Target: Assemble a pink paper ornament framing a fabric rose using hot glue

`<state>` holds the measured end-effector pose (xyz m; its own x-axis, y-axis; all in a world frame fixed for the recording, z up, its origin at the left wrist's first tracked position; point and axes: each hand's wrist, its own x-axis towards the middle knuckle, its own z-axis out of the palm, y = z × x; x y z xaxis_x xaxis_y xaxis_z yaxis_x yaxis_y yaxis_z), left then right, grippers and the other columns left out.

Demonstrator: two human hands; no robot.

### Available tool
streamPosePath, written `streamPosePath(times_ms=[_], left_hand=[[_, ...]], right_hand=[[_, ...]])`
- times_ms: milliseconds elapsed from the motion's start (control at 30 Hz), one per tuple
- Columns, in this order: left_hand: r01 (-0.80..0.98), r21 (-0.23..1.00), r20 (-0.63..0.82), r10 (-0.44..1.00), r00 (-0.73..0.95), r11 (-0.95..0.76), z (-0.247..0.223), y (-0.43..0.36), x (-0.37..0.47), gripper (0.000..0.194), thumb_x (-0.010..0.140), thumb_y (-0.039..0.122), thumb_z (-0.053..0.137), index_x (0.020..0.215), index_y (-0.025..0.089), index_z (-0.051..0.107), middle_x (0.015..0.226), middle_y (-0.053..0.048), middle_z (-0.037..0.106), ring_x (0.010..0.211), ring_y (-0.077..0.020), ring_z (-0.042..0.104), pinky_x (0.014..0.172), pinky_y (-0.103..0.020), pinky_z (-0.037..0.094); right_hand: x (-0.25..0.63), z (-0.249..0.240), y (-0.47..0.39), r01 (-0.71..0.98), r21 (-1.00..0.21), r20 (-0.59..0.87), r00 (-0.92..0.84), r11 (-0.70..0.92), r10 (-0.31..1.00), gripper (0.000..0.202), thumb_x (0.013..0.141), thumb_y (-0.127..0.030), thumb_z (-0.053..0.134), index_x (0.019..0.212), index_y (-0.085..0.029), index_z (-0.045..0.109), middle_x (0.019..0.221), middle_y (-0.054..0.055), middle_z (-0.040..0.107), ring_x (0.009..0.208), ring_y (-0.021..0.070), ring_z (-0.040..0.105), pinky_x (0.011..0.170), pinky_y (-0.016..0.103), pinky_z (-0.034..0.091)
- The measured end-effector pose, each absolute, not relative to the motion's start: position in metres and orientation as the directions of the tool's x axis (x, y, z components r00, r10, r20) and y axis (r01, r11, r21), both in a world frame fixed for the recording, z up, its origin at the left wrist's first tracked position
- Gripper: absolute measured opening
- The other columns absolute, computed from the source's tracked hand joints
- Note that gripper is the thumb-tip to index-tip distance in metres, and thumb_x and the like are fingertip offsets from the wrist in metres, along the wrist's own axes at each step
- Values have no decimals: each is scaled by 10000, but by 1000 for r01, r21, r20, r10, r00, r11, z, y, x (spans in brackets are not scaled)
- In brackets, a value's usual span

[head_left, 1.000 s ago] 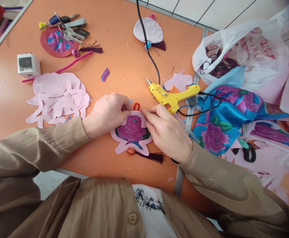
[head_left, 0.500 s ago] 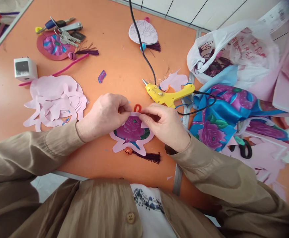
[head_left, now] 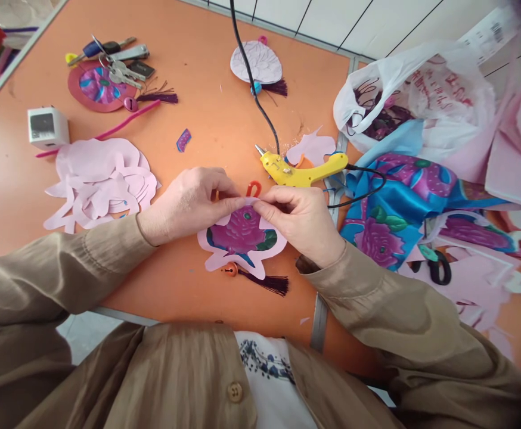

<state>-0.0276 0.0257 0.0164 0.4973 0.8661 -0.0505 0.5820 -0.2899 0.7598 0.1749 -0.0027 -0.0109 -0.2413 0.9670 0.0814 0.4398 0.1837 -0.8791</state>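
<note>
Two-handed pinch on one pink-bordered rose-print cutout [head_left: 238,235], right at its 12 o'clock edge.
Held over the orange tabletop [head_left: 225,304], close in front of the body; grasped by the left hand [head_left: 189,204] from 11 to 12 o'clock and by the right hand [head_left: 307,219] from 12 to 1, with thumbs in front, nearly meeting, and fingers curled behind, partly hidden. Topped at 12 by a red-orange loop [head_left: 254,183]; bordered below by an orange bell [head_left: 230,270] toward 7 and a dark tassel [head_left: 276,285] toward 5. Surrounded farther out by a white ornament [head_left: 264,62] at 12, a yellow glue gun [head_left: 282,170] between 1 and 2, blue floral fabric [head_left: 403,196] near 3, pale pink cutouts [head_left: 102,161] near 10 and keys [head_left: 124,72] toward 11.
</note>
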Motion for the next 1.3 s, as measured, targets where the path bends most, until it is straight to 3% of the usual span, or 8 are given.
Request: streamPosePath(times_ms=[167,333,767,1067,1233,1300], left_hand=[[548,805,-99,861,498,-225,17,25,-25,375,883,415,615,624,144,613,588,5,598,533,-82,475,521,-227,356],[508,845,-136,852,505,-167,17,25,-24,408,878,430,623,590,150,549,521,27,547,500,-71,416,488,-215,329],[522,825,-112,842,528,-218,18,27,-25,320,878,365,622,642,151,593,567,22,574,538,-84,466,547,-224,377],[480,866,-166,824,542,-141,15,28,-24,287,865,371,611,679,152,615,588,17,560,559,-95,447,545,-238,362],[477,876,-228,815,532,-67,21,30,-26,419,919,385,522,560,174,470,538,33,398,517,-86,329,488,-254,271],[468,882,-236,814,531,-50,22,30,-26,456,937,423,493,555,176,453,534,27,394,507,-85,324,471,-253,256]], right_hand=[[176,-12,-1,414,-883,122,-251,221,960,192,847,-306,692,674,-224,696,627,1,672,583,142,608,532,318,473],[175,-10,-1,465,-852,133,-253,241,958,195,855,-306,691,677,-227,685,660,7,672,601,147,608,566,337,501],[174,-9,2,465,-843,169,-252,272,953,239,859,-265,646,624,-223,630,570,-7,619,544,128,569,496,294,460],[174,-11,2,478,-843,144,-242,247,959,249,853,-297,666,619,-220,625,553,-19,589,508,112,508,484,284,427],[174,-11,2,362,-910,125,-230,204,965,228,833,-330,688,647,-201,662,596,-14,637,545,117,541,528,288,456],[173,-11,2,350,-918,111,-226,187,968,223,831,-334,696,657,-197,674,601,-12,647,548,117,545,533,288,458]])
